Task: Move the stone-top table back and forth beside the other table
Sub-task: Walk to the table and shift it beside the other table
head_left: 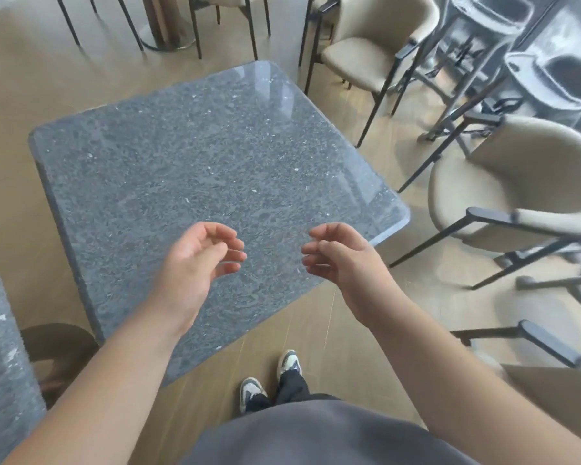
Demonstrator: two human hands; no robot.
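A square grey stone-top table [195,156] with rounded corners stands in front of me, turned at an angle. A strip of the other grey stone table [0,347] shows at the left edge, with a gap of floor between the two. My left hand [198,260] and my right hand [339,256] hover above the near part of the stone top, palms facing each other and fingers loosely curled. Neither hand holds anything, and neither touches the table.
Beige armchairs with dark metal frames stand at the right [517,203] and back right [373,52]. More chair legs and a table base [165,31] are at the back. A brown round seat [61,350] sits between the tables. My feet [272,380] are on the wooden floor.
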